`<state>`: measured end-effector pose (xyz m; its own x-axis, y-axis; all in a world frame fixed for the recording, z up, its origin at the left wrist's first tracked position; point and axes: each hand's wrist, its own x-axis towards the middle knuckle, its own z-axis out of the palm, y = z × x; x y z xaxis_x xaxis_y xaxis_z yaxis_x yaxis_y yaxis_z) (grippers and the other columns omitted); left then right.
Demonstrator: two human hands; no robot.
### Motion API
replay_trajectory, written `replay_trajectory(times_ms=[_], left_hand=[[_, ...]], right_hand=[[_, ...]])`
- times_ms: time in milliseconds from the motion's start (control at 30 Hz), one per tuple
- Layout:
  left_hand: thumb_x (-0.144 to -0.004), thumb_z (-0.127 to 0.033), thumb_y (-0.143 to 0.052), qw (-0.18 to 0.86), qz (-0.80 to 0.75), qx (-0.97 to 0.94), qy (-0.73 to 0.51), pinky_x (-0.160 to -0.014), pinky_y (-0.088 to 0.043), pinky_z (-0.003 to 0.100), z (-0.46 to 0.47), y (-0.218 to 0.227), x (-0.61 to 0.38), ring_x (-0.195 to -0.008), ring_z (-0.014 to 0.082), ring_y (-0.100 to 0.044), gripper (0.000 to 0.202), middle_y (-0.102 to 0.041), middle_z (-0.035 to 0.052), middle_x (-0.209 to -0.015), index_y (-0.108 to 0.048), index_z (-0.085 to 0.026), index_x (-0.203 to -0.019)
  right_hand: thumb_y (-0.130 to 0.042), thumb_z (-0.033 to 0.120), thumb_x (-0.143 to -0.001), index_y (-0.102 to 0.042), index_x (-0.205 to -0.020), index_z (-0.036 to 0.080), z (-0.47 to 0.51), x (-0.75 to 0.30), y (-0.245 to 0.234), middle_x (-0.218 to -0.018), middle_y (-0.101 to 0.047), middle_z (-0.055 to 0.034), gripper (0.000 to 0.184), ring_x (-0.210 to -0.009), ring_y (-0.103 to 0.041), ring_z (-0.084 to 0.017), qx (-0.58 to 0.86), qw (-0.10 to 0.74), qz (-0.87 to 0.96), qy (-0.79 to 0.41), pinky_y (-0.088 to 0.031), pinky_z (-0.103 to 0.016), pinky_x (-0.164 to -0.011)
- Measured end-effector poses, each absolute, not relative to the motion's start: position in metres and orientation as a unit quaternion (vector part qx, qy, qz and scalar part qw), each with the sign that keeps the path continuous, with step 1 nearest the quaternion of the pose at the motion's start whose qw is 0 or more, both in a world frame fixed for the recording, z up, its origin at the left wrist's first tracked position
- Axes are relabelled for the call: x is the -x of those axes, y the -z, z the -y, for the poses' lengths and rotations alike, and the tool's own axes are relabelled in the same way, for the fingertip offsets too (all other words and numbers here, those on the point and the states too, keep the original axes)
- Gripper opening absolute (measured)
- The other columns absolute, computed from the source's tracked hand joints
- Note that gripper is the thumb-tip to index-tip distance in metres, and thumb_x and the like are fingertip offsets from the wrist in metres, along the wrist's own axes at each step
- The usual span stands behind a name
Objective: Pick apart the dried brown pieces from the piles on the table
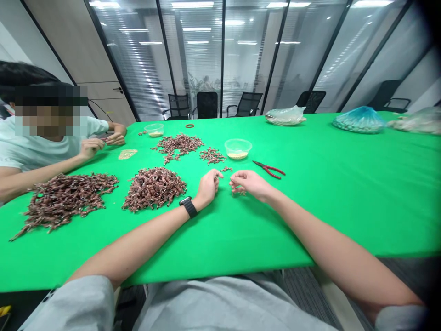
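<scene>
My left hand: fingertips pressed together, pinch unclear | right hand: fingers loosely curled, above copper bits | pliers at 1 o'clock

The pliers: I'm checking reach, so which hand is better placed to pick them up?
Right, probably: the right hand is closer to the red-handled pliers, on its side; the left hand, wearing the watch, is farther.

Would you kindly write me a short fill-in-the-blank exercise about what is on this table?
The left hand has a black ____ on its wrist.
The pliers beyond the right hand have ____ handles.
The table has a bright ____ cover.
The co-worker sits on the person's ____ side.

Missing words: watch; red; green; left.
</scene>
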<state>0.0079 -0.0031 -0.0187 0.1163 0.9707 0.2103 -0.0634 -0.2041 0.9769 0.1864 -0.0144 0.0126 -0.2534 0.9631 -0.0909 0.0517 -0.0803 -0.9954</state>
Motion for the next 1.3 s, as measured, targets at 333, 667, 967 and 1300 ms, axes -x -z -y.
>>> replay_trajectory(times_ms=[333,667,967,1300], left_hand=[[-0.092,-0.043,-0.064,0.509,-0.283,-0.562,-0.588,-0.089,-0.05,0.034,-0.004,0.026,-0.009,-0.083,0.0165,-0.07,0.03,-0.075,0.0043,-0.086,-0.046,-0.02,-0.093],[-0.087,-0.051,-0.07,0.519,-0.3,-0.563,-0.569,-0.099,-0.05,0.043,-0.002,0.027,-0.01,-0.098,0.0224,-0.074,0.04,-0.078,0.0099,-0.098,-0.045,-0.02,-0.093],[-0.087,-0.046,-0.069,0.477,-0.359,-0.599,-0.533,-0.093,-0.054,0.037,0.001,0.022,-0.011,-0.096,0.0214,-0.073,0.036,-0.077,0.0105,-0.098,-0.064,-0.015,-0.106],[-0.083,-0.045,-0.073,0.467,-0.358,-0.654,-0.475,-0.078,-0.055,0.03,0.004,0.022,-0.012,-0.081,0.0184,-0.071,0.033,-0.076,0.0084,-0.087,-0.07,-0.013,-0.09]], right_hand=[[-0.061,0.021,-0.096,-0.062,-0.083,0.015,0.016,-0.184,-0.012,-0.094,-0.074,-0.0105,0.015,-0.075,-0.071,-0.014,0.463,0.388,0.553,-0.574,-0.063,-0.026,-0.069],[-0.054,0.016,-0.099,-0.057,-0.083,0.017,0.019,-0.181,-0.019,-0.099,-0.075,-0.0106,0.016,-0.089,-0.074,-0.016,0.445,0.44,0.488,-0.608,-0.063,-0.034,-0.084],[-0.056,0.022,-0.099,-0.053,-0.086,0.019,0.012,-0.18,-0.006,-0.091,-0.072,-0.006,0.014,-0.079,-0.069,-0.013,0.467,0.46,0.52,-0.547,-0.061,-0.025,-0.065],[-0.052,0.027,-0.099,-0.05,-0.088,0.021,0.008,-0.185,-0.002,-0.064,-0.06,0.0035,0.013,-0.051,-0.057,-0.01,0.512,0.418,0.614,-0.431,-0.048,-0.02,-0.048]])
